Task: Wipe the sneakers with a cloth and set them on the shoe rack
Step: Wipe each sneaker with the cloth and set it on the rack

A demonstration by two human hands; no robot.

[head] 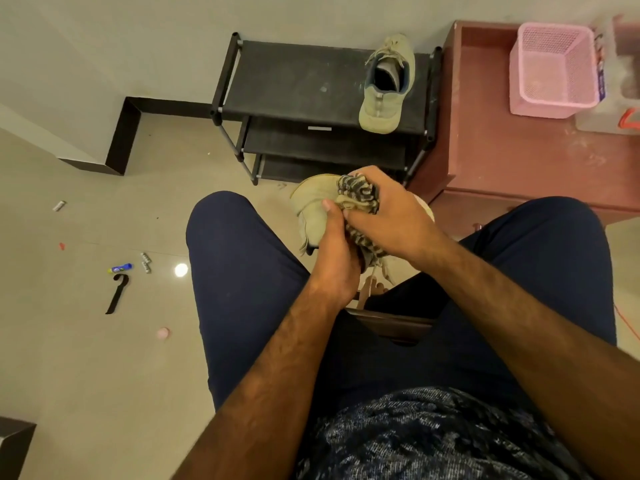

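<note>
I sit with a beige sneaker [313, 209] held between my knees. My left hand [334, 251] grips it from below, thumb up on its side. My right hand [384, 209] holds a black-and-beige patterned cloth [358, 194] bunched in its fingers and presses it on the sneaker's top, covering much of the shoe. A second beige sneaker [386, 86] stands on the right end of the top shelf of the black shoe rack [294, 81], which is just beyond my hands against the wall.
A reddish-brown cabinet [512, 150] stands right of the rack with a pink mesh basket [550, 69] on it. Small litter lies on the tiled floor at left: a blue tube [120, 268], a black strap [117, 297], a pink cap [162, 333].
</note>
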